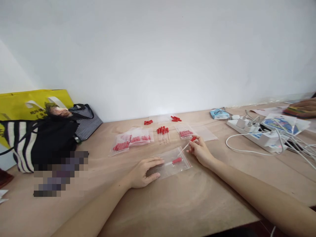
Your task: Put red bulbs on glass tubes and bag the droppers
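Note:
My left hand (145, 171) lies with fingers extended on a clear zip bag (170, 171), pressing it against the table. Inside that bag lies a dropper with a red rubber bulb (177, 160). My right hand (201, 152) pinches another dropper (192, 139) by its red bulb, its clear stem angled down to the left at the bag's red-lined mouth. Beyond the bag lies a group of red-bulbed droppers (163, 131). Filled bags of droppers (140, 138) rest to the left of it, and one more filled bag (186, 132) sits to the right.
Loose red bulbs (175, 118) lie near the wall. At the right are a power strip (256, 135) with white cables, a blue mask (219, 114) and another person's hand (306, 107). Bags, among them a black-and-white one (46, 144), stand at the left.

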Demonstrator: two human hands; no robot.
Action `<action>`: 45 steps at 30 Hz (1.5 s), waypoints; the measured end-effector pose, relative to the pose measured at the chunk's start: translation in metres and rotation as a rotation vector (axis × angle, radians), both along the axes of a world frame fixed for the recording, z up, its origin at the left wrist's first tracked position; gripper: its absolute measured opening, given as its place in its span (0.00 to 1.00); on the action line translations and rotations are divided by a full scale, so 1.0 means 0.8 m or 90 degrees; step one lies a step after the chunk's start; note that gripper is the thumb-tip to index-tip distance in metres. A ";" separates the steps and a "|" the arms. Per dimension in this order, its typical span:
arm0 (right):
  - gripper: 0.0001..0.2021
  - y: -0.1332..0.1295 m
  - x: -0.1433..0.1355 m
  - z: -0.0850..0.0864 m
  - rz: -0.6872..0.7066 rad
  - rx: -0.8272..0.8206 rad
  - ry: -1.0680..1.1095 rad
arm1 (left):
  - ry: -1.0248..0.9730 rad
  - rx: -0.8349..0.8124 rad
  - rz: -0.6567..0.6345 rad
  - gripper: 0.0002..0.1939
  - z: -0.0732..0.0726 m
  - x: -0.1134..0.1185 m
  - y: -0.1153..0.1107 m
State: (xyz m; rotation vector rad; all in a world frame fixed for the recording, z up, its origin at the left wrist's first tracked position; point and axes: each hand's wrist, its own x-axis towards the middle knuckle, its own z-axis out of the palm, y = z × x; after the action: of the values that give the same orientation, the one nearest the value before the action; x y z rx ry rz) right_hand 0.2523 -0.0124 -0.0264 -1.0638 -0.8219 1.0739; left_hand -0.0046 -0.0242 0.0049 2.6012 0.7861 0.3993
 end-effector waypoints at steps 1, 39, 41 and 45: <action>0.17 -0.003 -0.003 0.001 0.007 -0.011 0.003 | 0.005 0.004 0.011 0.22 0.000 0.000 0.000; 0.15 -0.008 0.009 0.016 0.303 -0.105 -0.132 | 0.031 0.008 0.023 0.29 0.000 0.002 0.002; 0.14 -0.008 0.008 0.015 0.310 -0.105 -0.167 | 0.035 0.008 0.023 0.29 0.000 0.003 0.002; 0.13 -0.007 0.005 0.011 0.341 -0.108 -0.246 | 0.049 0.004 0.033 0.29 0.002 0.003 0.000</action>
State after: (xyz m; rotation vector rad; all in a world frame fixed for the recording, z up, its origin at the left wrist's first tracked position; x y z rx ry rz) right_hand 0.2565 -0.0177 -0.0174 -1.2503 -1.3993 1.4243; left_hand -0.0020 -0.0239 0.0061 2.6204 0.8810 0.3191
